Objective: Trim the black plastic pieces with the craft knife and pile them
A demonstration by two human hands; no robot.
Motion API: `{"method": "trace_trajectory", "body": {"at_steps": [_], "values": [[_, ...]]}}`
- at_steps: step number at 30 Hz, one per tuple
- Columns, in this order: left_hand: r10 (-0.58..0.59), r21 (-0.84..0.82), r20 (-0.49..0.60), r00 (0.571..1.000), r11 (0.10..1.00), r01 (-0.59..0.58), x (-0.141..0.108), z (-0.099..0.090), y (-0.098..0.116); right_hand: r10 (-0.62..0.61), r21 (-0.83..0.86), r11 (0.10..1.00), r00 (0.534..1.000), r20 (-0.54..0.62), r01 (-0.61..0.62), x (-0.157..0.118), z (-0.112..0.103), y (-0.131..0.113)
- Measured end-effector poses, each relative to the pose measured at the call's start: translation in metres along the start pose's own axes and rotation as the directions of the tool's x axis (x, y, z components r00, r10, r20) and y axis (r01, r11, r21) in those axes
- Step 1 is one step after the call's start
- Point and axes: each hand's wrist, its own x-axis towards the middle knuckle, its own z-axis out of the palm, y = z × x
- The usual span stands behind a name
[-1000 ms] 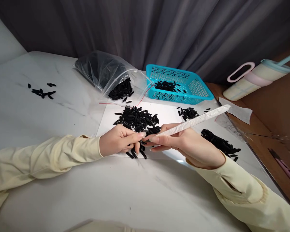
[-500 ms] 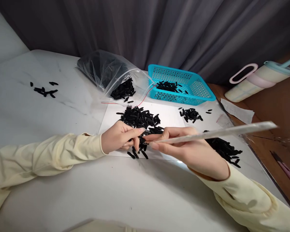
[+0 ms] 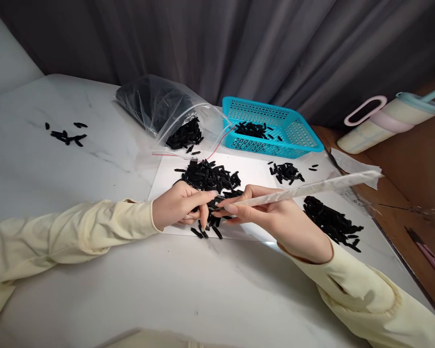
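Near the middle of the table, my left hand (image 3: 181, 204) is closed over the near-left part of a heap of small black strips (image 3: 210, 175). Its thumb presses toward curled fingers, and what they grip, if anything, is hidden. My right hand (image 3: 275, 212) pinches a long, thin whitish stick (image 3: 311, 186) between thumb and fingers. The stick's far end slants up to the right, while its lower end sits at my fingertips, just right of my left hand. Under both hands lies a white sheet (image 3: 255, 169) with the heap on it.
Behind the heap lie an open clear zip bag (image 3: 148, 104) of black strips and a blue basket (image 3: 275, 145) holding some. Other piles of black strips (image 3: 329, 222) lie to the right, a few strips (image 3: 67, 137) at left. A tumbler (image 3: 387, 118) and pink-handled tool (image 3: 433, 261) are far right.
My right hand has shifted slightly left and up, its fingers a little more extended. The stick's far end has swung left and upward. My left hand stays nearly in place.
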Motion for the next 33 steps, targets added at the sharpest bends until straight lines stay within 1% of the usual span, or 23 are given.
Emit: {"method": "trace_trajectory", "body": {"at_steps": [3, 7, 16, 20, 22, 23, 24, 25, 26, 27, 28, 29, 30, 31, 32, 33], "values": [[0.005, 0.016, 0.012, 1.000, 1.000, -0.005, 0.000, 0.000, 0.000, 0.060, 0.104, 0.992, 0.997, 0.058, -0.065, 0.004, -0.003, -0.001], [-0.003, 0.023, 0.009, 1.000, 1.000, 0.003, 0.000, 0.001, 0.000, 0.091, 0.179, 0.978, 0.990, 0.111, -0.110, 0.007, -0.004, -0.001], [-0.006, 0.013, 0.025, 1.000, 1.000, 0.006, 0.000, 0.001, 0.001, 0.084, 0.203, 0.973, 0.985, 0.148, -0.114, 0.008, -0.007, 0.001], [-0.013, -0.006, 0.039, 0.999, 1.000, 0.013, 0.001, 0.000, 0.002, 0.079, 0.168, 0.980, 0.987, 0.142, -0.103, 0.005, -0.007, 0.001], [-0.025, -0.027, 0.044, 0.999, 0.999, 0.026, 0.001, 0.000, 0.002, 0.048, 0.103, 0.993, 0.993, 0.103, -0.059, 0.001, -0.010, -0.005], [-0.030, -0.037, 0.045, 0.999, 0.999, 0.031, 0.002, -0.001, 0.002, 0.011, 0.048, 0.999, 0.998, 0.061, -0.014, 0.000, -0.014, -0.010], [-0.034, -0.043, 0.050, 0.998, 0.998, 0.036, 0.002, -0.001, 0.002, -0.044, -0.025, 0.999, 0.999, -0.002, 0.044, -0.001, -0.021, -0.015], [-0.035, -0.046, 0.055, 0.998, 0.998, 0.037, 0.003, -0.002, 0.002, -0.122, -0.119, 0.987, 0.989, -0.081, 0.111, 0.001, -0.030, -0.021], [-0.034, -0.043, 0.068, 0.997, 0.998, 0.037, 0.004, -0.002, 0.002, -0.214, -0.234, 0.957, 0.962, -0.169, 0.172, 0.005, -0.042, -0.028], [-0.032, -0.038, 0.082, 0.996, 0.999, 0.035, 0.004, -0.002, 0.002, -0.314, -0.358, 0.909, 0.914, -0.257, 0.212, 0.011, -0.055, -0.034], [-0.025, -0.035, 0.090, 0.996, 0.999, 0.029, 0.005, -0.002, 0.002, -0.401, -0.468, 0.854, 0.862, -0.310, 0.229, 0.021, -0.071, -0.040], [-0.020, -0.036, 0.104, 0.994, 0.999, 0.024, 0.007, -0.002, 0.002, -0.459, -0.558, 0.800, 0.825, -0.330, 0.222, 0.032, -0.086, -0.046], [-0.012, -0.042, 0.104, 0.994, 0.999, 0.017, 0.008, -0.003, 0.003, -0.494, -0.629, 0.751, 0.803, -0.334, 0.201, 0.045, -0.100, -0.052], [-0.019, -0.051, 0.106, 0.994, 0.998, 0.024, 0.009, -0.003, 0.003, -0.497, -0.683, 0.712, 0.805, -0.325, 0.164, 0.058, -0.112, -0.057], [-0.032, -0.060, 0.103, 0.994, 0.997, 0.038, 0.010, -0.004, 0.004, -0.517, -0.712, 0.681, 0.800, -0.304, 0.170, 0.069, -0.120, -0.061], [-0.049, -0.066, 0.104, 0.993, 0.996, 0.056, 0.011, -0.005, 0.004, -0.542, -0.733, 0.654, 0.790, -0.285, 0.184, 0.077, -0.123, -0.064]]}}
